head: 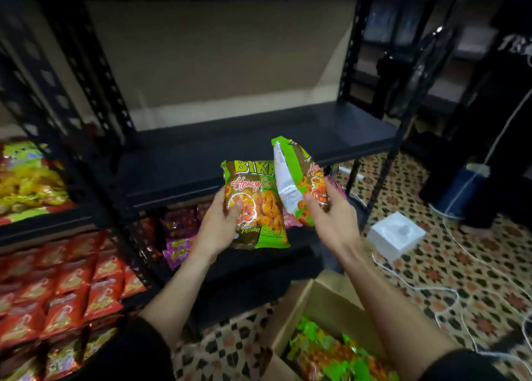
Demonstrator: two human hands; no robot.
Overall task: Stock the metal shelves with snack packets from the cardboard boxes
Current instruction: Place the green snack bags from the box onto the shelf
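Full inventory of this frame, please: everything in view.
front-facing packet: 1, green-brown, centre, held
tilted packet: 1, green-brown, beside it, held
metal shelf: 1, black, straight ahead
cardboard box: 1, brown, open, bottom right
boxed packets: several, green-orange, inside cardboard box
red packets: many, red, lower left
yellow packets: many, yellow-green, upper left
purple packets: several, purple-pink, lower shelf, centre
white box: 1, white, floor right
cables: several, white, floor right
left hand: 1, bare, grips front-facing packet
right hand: 1, bare, grips tilted packet
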